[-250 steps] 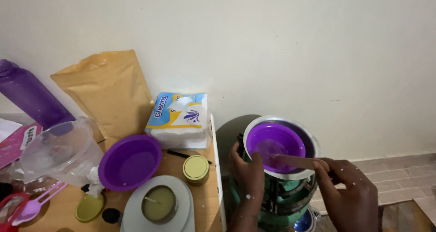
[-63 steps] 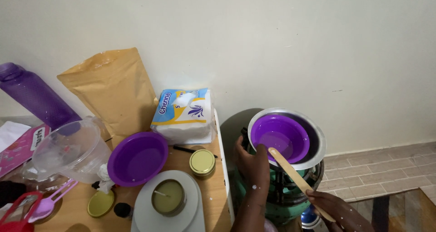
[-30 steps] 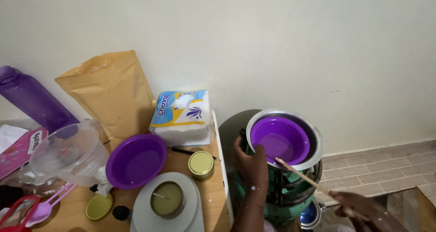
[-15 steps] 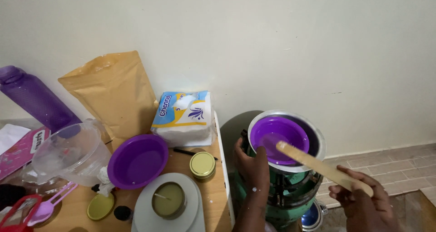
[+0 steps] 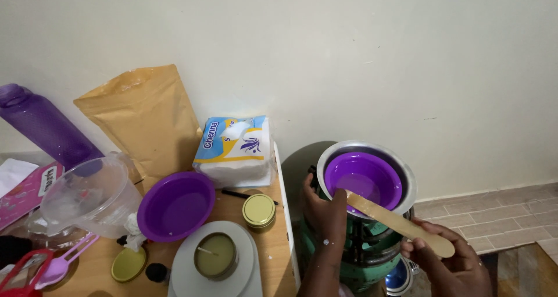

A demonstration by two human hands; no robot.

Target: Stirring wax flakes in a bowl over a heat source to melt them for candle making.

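Left hand [image 5: 323,211]: gripped the metal pot [image 5: 407,175] rim, lower centre.
Right hand [image 5: 450,263]: closed round the wooden stick [image 5: 398,224], tip inside the purple bowl [image 5: 365,178].

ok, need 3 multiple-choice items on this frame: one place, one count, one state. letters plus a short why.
1. Where does the purple bowl with liquid sit?
A. inside the metal bowl on the burner
B. on the scale
C. on the floor

2. How many purple bowls show?
A. one
B. two
C. four

3. What state is the right hand in?
A. open and empty
B. shut on the wooden stick
C. flat on the wall

Answers:
1 A: it is nested in the metal bowl on the green burner, with the left hand at the rim.
2 B: one in the metal bowl, one empty bowl on the table.
3 B: its grip closes round the wooden stick, whose tip is at the bowl's near edge.
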